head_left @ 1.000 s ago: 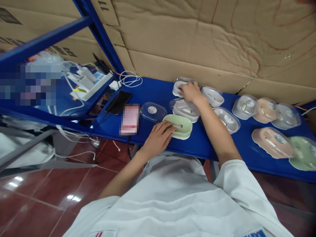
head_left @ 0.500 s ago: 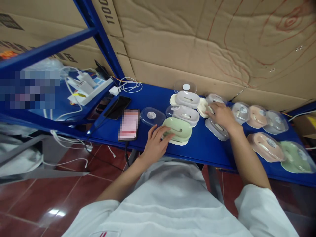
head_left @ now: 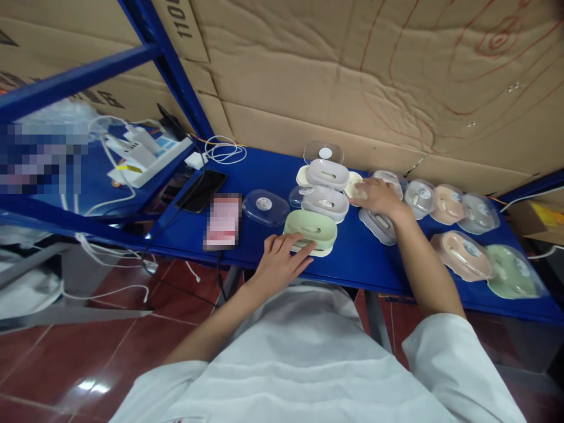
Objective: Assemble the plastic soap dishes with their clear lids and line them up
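Observation:
My left hand [head_left: 282, 256] rests with fingers spread at the front left of a light green soap dish [head_left: 308, 226], which sits on a cream base. My right hand [head_left: 376, 195] reaches over the table, fingers stretched, fingertips at a cream oval piece [head_left: 353, 184] and partly covering it. Two pale grey-lilac soap dishes [head_left: 325, 202] stand behind the green one. Under my right wrist lies a grey soap dish [head_left: 377, 225] with a clear cover. A clear lid [head_left: 265, 208] with a round sticker lies left of the green dish; another clear lid [head_left: 325, 153] is at the back.
Several lidded soap dishes in peach [head_left: 462, 255], grey and green [head_left: 513, 273] stand at the right. A lit phone [head_left: 222, 220], a dark phone [head_left: 202, 191] and a coiled white cable [head_left: 225, 150] lie left. A cardboard wall [head_left: 308, 76] stands behind the blue table [head_left: 343, 264].
My right hand has moved left from the grey dishes onto the cream piece. My left hand has shifted slightly lower along the green dish's front. The whole view has shifted a little.

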`<state>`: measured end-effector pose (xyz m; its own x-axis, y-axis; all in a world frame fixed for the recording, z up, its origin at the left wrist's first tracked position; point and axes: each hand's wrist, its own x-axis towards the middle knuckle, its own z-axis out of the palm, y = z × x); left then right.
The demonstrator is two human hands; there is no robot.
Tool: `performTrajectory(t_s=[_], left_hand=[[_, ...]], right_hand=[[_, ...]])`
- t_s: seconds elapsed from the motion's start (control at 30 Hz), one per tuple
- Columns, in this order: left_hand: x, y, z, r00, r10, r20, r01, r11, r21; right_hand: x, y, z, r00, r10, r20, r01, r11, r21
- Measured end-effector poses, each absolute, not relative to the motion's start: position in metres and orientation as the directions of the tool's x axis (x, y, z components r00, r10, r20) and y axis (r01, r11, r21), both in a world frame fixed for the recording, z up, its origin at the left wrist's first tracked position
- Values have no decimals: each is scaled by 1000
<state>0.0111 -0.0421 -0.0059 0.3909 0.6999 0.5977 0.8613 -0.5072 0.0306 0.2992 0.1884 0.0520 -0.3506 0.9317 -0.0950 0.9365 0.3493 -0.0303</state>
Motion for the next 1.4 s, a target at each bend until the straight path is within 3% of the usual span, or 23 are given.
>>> performTrajectory(t_s=[0.13,0.27,0.33,0.43,0.53,0.6,0.73,0.93,1.17,1.33,1.4], left_hand=[[12,-34,-4,379,761,527,888,-459,23],[10,-30,-10,326,792,516,898,-429,92],[9,-31,-13,307,783,542,878,-452,156],[10,-31,-14,279,780,560,851,-471,233],[13,-28,-12,288,800,527,839,-476,265],[14,-26,-9,309,806,504,832,-486,268],[11,-31,-4,340,808,482,822,-504,266],[5,-19,5,301,798,522,852,-470,229],[6,7,22,374,789,488,811,-533,240],[-11,23,53,387,753,532,823,-542,169],[-19,51,61,361,782,509,843,-507,182]], right_hand=[[300,179,61,-473,879,69,870,478,-119],[352,139,77,-295,927,231,942,323,-92],[383,107,73,-240,955,174,961,259,-94],[409,69,56,-258,964,56,943,264,-202],[399,63,45,-284,950,128,898,310,-311],[382,72,46,-290,934,210,903,339,-265],[353,78,52,-275,891,361,950,310,-40],[352,45,29,-378,895,239,916,398,-44],[346,53,34,-330,896,296,877,407,-254],[325,63,43,-478,862,169,852,501,-151],[314,68,49,-467,865,184,864,490,-112]])
